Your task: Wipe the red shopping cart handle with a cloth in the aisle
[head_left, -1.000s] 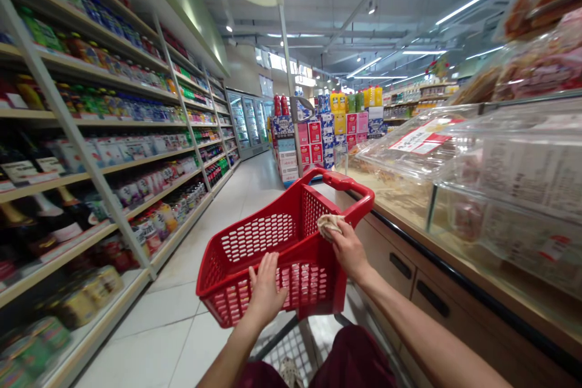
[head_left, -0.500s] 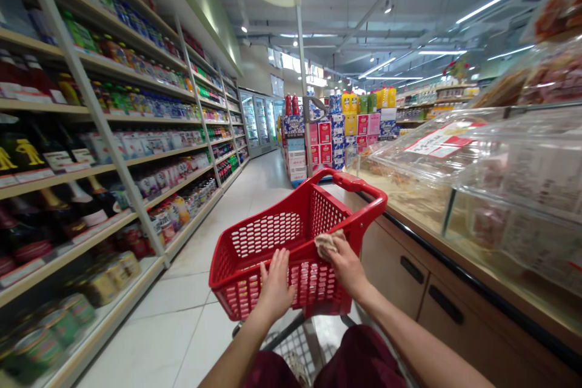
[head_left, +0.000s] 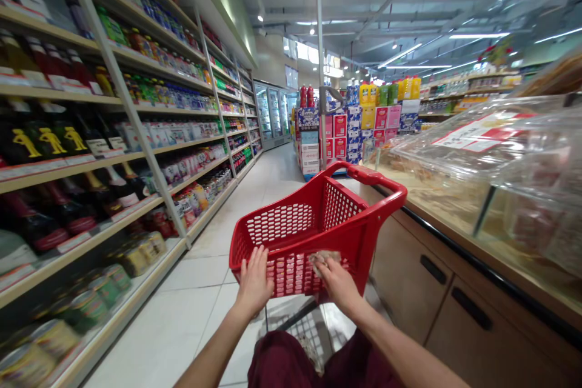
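Note:
A red plastic shopping cart (head_left: 357, 236) with perforated basket walls stands side-on in front of me, its handle at the right. My left hand (head_left: 254, 282) rests against the near basket wall, fingers stretched out at its upper rim, holding nothing. Crumpled under the fingers of my right hand (head_left: 339, 285) is a pale, brownish cloth (head_left: 326, 254), pressed onto the outside of that same wall toward the handle end. Part of the cloth is hidden by the fingers.
Shelves (head_left: 168, 151) of bottles and cans run along the left. On the right, a wooden counter (head_left: 409, 279) carries clear plastic packages (head_left: 454, 139). Stacked drink boxes (head_left: 339, 136) and a pole (head_left: 320, 60) stand beyond the cart. Glass-door fridges (head_left: 275, 112) line the back.
My right hand has moved the cloth from the basket's upper rim down onto the perforated wall. My left hand remains at the rim, slightly farther toward the basket's left end. The view has turned left.

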The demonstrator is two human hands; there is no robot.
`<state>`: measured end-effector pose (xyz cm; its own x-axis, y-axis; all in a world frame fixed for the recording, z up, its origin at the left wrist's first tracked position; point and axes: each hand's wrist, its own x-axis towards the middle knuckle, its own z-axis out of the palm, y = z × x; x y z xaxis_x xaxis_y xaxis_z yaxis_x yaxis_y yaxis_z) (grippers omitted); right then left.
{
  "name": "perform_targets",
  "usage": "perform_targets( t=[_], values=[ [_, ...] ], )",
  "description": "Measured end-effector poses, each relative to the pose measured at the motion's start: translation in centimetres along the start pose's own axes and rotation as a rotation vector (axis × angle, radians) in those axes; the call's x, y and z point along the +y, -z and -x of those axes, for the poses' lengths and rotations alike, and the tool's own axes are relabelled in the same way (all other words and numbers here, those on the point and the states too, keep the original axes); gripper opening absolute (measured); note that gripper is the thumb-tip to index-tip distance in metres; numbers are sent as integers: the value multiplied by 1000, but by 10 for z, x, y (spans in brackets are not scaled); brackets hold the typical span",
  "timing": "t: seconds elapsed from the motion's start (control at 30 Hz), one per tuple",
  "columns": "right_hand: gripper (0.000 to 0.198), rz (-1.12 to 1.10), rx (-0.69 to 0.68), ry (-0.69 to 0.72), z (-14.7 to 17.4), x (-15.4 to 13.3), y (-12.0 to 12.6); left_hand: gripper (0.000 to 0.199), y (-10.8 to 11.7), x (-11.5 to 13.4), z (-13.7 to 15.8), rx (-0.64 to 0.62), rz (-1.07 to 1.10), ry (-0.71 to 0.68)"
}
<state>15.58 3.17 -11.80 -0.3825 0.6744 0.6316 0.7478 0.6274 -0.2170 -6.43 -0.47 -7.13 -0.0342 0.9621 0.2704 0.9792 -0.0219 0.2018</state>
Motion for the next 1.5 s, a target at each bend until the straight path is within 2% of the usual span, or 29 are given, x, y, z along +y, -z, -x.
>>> perform_targets(
  t=[0.1,0.27,0.33,0.43,0.5,0.57,0.7,0.8,1.0,1.13,1.2,1.37,1.43,1.5],
  values=[
    [33,-52,-38,58,8,-20,-13,67,4,-28,7,-21,8,60],
    [35,-197,103,166,-52,-88,-26,67,8,-64,16,-43,106,133],
    [33,-194,129,210,-66,-110,-44,69,10,-73,19,-63,132,102],
    [29,-118,42,249,-53,-124,-81,72,11,-81,22,-73,150,72],
    [26,-73,-52,252,-34,-126,-99,73,10,-84,23,-64,156,69],
    [25,-84,-91,253,-22,-126,-102,73,8,-86,24,-52,165,66],
    [34,-189,-4,246,-37,-130,-81,72,6,-86,25,-31,172,66],
    [33,-177,45,199,-45,-122,-73,70,8,-83,24,-32,154,95],
    [32,-136,-105,173,-14,-94,-71,70,8,-72,25,-39,143,131],
    [34,-137,49,153,-36,-87,-50,69,8,-60,17,13,138,85],
    [32,-127,111,149,-42,-79,-48,68,10,-51,11,18,122,47],
    [26,-100,-32,168,-8,-62,-61,70,12,-29,3,-40,62,-36],
    [29,-108,-21,151,-2,-61,-58,70,11,-23,4,-67,38,-46],
    [31,-107,59,146,-10,-62,-49,70,11,-16,4,-81,19,-52]
  ],
)
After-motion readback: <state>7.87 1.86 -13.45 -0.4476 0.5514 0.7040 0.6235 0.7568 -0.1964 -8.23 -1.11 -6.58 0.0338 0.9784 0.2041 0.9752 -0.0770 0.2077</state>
